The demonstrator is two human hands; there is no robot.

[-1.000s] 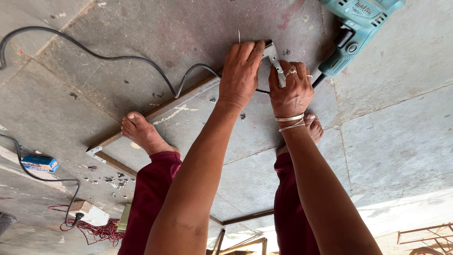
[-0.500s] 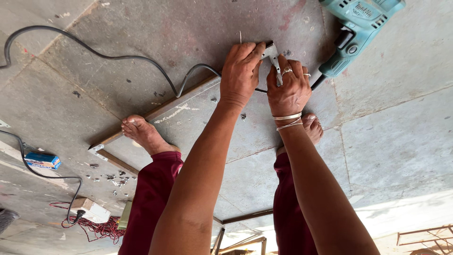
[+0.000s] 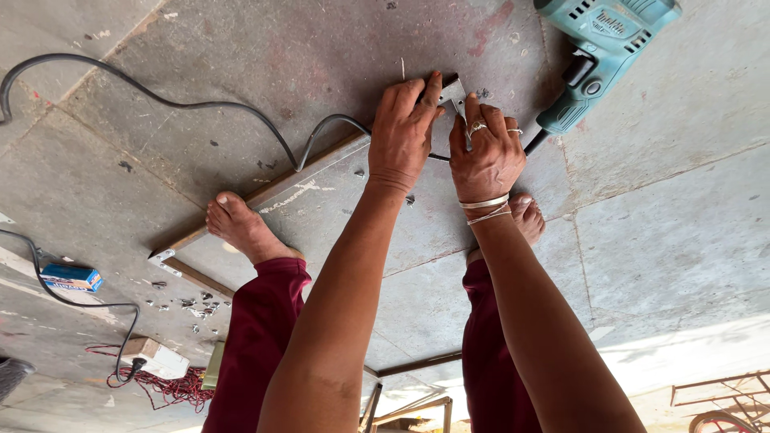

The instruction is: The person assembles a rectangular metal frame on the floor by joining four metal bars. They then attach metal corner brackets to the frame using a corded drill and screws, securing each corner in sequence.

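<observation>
My left hand (image 3: 399, 132) and my right hand (image 3: 484, 156) meet at the far corner of a thin wooden frame (image 3: 281, 186) that lies flat on the grey stone floor. Both pinch a small metal corner bracket (image 3: 454, 88) set on that corner. My left fingertips press its left edge, and my right thumb and forefinger grip its right side. The right hand wears rings, and thin bangles circle the wrist. My bare feet stand on the floor, the left foot (image 3: 241, 228) just inside the frame's long strip and the right foot (image 3: 525, 218) below my right hand.
A teal power drill (image 3: 603, 50) lies at the top right, its black cable (image 3: 200, 104) looping left across the floor. Another bracket (image 3: 163, 258) caps the frame's near-left corner. Loose screws (image 3: 178, 303), a small blue box (image 3: 70, 277) and a white socket block (image 3: 157, 358) with red wire lie at left.
Both hands have stayed at the frame corner. My fingers have shifted slightly on the bracket and the view has drifted a little.
</observation>
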